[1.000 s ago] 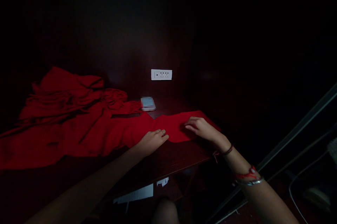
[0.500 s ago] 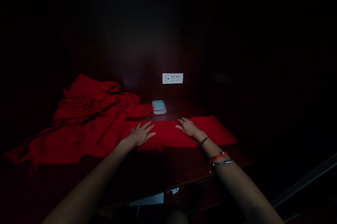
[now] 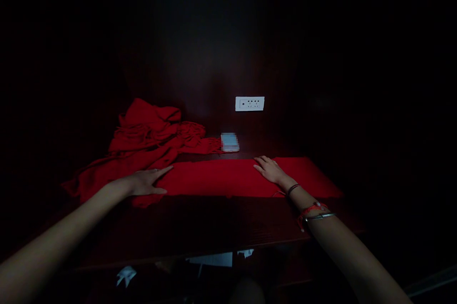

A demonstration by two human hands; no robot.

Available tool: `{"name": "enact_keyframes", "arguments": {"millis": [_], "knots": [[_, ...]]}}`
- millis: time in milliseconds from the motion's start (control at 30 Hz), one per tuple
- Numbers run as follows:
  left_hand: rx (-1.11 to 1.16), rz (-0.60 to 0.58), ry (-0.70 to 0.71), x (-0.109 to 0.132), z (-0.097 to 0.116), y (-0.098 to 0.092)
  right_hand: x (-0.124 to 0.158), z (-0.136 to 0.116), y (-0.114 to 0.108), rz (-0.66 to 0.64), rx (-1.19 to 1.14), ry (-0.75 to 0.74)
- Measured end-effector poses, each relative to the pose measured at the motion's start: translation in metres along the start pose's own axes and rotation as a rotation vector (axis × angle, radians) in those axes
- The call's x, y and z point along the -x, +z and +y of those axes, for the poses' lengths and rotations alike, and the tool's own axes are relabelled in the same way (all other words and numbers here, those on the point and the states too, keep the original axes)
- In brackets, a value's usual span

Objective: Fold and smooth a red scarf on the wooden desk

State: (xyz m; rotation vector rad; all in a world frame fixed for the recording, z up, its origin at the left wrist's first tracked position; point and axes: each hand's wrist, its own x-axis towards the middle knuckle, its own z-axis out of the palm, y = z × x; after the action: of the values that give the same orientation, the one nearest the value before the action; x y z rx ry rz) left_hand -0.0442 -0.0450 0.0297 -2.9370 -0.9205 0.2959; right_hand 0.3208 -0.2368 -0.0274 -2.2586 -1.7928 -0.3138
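A long red scarf [image 3: 217, 178] lies across a dark wooden table [image 3: 200, 228]. Its right part is spread flat in a band, its left part is bunched in a heap [image 3: 150, 128] at the back left. My left hand [image 3: 146, 181] lies flat on the scarf with fingers stretched out, towards the left of the flat band. My right hand [image 3: 269, 171] rests flat on the band further right, fingers apart, with bracelets on that wrist. Neither hand grips anything.
A white wall socket [image 3: 249, 103] sits on the dark back panel. A small pale box [image 3: 229, 142] stands on the table behind the scarf. White papers [image 3: 210, 259] lie below the table's front edge. The surroundings are very dark.
My left hand has slid left along the scarf, away from my right hand, and the band between them now lies flatter and longer. The view has shifted left.
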Motion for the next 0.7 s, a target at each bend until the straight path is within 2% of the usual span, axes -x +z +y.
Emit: {"name": "enact_keyframes", "arguments": {"millis": [67, 133, 167, 267, 333, 400, 500, 533, 600, 667, 700], "knots": [[-0.109, -0.006, -0.094, 0.009, -0.005, -0.009, 0.000, 0.001, 0.000, 0.001, -0.011, -0.011], [-0.251, 0.063, -0.132, 0.016, 0.000, -0.020, -0.001, 0.003, 0.000, 0.003, -0.024, -0.021], [-0.311, 0.149, -0.137, 0.018, 0.004, -0.027, -0.001, 0.005, 0.000, 0.006, -0.030, -0.023], [-0.390, 0.500, -0.197, 0.014, 0.018, -0.051, -0.002, 0.011, 0.001, 0.028, -0.047, -0.023], [-0.361, 0.637, -0.213, 0.005, 0.022, -0.064, -0.003, 0.013, 0.001, 0.050, -0.057, -0.023], [-0.284, 0.590, -0.184, -0.007, 0.026, -0.072, -0.003, 0.010, -0.003, 0.093, -0.073, -0.046], [-0.130, 0.332, -0.152, -0.020, 0.044, -0.065, -0.001, -0.007, -0.016, 0.191, -0.164, -0.154], [-0.097, 0.251, -0.095, -0.023, 0.055, -0.059, 0.001, -0.015, -0.022, 0.211, -0.218, -0.204], [-0.086, 0.133, 0.180, -0.027, 0.080, -0.043, 0.005, -0.032, -0.034, 0.194, -0.343, -0.308], [-0.074, 0.128, 0.437, -0.033, 0.104, -0.027, 0.010, -0.044, -0.042, 0.083, -0.420, -0.415], [-0.066, 0.147, 0.503, -0.036, 0.113, -0.021, 0.012, -0.048, -0.044, 0.016, -0.435, -0.460]]}}
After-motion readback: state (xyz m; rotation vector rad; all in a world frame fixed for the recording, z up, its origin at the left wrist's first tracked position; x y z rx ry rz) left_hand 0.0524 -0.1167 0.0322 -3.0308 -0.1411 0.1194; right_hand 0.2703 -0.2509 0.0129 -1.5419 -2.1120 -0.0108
